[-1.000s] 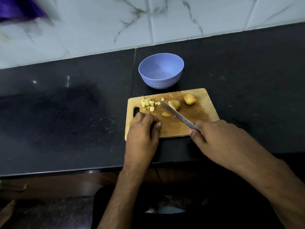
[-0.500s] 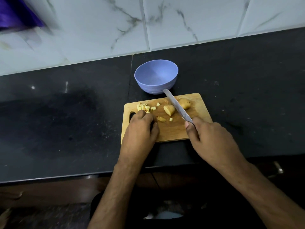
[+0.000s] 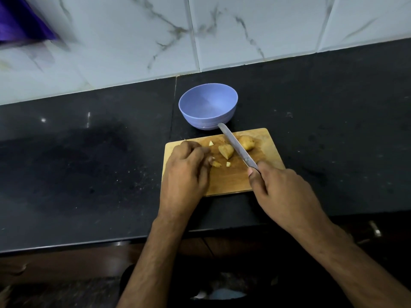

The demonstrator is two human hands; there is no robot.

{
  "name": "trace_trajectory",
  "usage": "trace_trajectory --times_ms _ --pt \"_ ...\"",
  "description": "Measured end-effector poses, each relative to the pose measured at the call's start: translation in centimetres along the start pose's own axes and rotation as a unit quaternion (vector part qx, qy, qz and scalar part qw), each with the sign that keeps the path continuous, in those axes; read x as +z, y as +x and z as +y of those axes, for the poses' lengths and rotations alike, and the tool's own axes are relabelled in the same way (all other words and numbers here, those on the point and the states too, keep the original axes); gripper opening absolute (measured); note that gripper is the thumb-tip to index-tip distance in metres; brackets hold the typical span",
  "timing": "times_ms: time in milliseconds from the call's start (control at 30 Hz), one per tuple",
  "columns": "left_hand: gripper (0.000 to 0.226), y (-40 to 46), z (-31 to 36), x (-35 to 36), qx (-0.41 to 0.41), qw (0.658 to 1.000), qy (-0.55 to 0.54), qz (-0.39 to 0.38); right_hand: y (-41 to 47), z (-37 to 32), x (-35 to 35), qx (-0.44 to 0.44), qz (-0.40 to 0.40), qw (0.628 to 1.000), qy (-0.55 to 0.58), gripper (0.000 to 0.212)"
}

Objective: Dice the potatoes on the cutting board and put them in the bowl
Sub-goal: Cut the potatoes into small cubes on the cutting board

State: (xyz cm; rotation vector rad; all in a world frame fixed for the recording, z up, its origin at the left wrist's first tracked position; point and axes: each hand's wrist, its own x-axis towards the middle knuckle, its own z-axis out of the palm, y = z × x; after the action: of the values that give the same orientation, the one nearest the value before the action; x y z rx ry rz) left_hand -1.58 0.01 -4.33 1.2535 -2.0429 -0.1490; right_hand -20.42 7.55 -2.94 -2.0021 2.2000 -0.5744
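Wooden cutting board (image 3: 233, 181): our left hand (image 3: 185, 172) cups dice (hidden), bowl (image 3: 208, 106) just above; right hand (image 3: 282, 192) grips the knife (image 3: 235, 145).

Both hands low, forearms reaching forward.
Left hand (image 3: 185, 172) lies knuckles-up, fingers curled under; right hand (image 3: 282, 190) grips a handle, thumb along it.

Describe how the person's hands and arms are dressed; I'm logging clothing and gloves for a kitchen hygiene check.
Both the left hand and the right hand are bare: no gloves, and no rings, watch or bracelet can be seen. The forearms are uncovered, with no sleeve showing down to the bottom of the picture.
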Motion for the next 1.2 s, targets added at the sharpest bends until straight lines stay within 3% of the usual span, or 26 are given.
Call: trace_trajectory --times_ms 100,367,633,1200 --pt "0.021 -0.3 -0.3 0.8 0.011 0.998 0.043 -0.046 0.0 0.1 0.2 0.001 0.005 1.0 -0.008 0.028" --pt "0.009 -0.2 -0.5 0.8 -0.011 0.998 0.017 -0.059 0.1 0.3 0.6 0.0 0.008 1.0 -0.01 0.033" --pt "0.028 -0.4 -0.3 0.5 -0.029 0.997 0.017 -0.07 0.0 0.1 0.4 -0.003 0.006 1.0 -0.008 0.033" --pt "0.008 -0.2 -0.1 0.6 0.041 0.995 0.026 -0.082 0.2 0.1 1.2 0.008 0.017 0.999 -0.029 0.035"
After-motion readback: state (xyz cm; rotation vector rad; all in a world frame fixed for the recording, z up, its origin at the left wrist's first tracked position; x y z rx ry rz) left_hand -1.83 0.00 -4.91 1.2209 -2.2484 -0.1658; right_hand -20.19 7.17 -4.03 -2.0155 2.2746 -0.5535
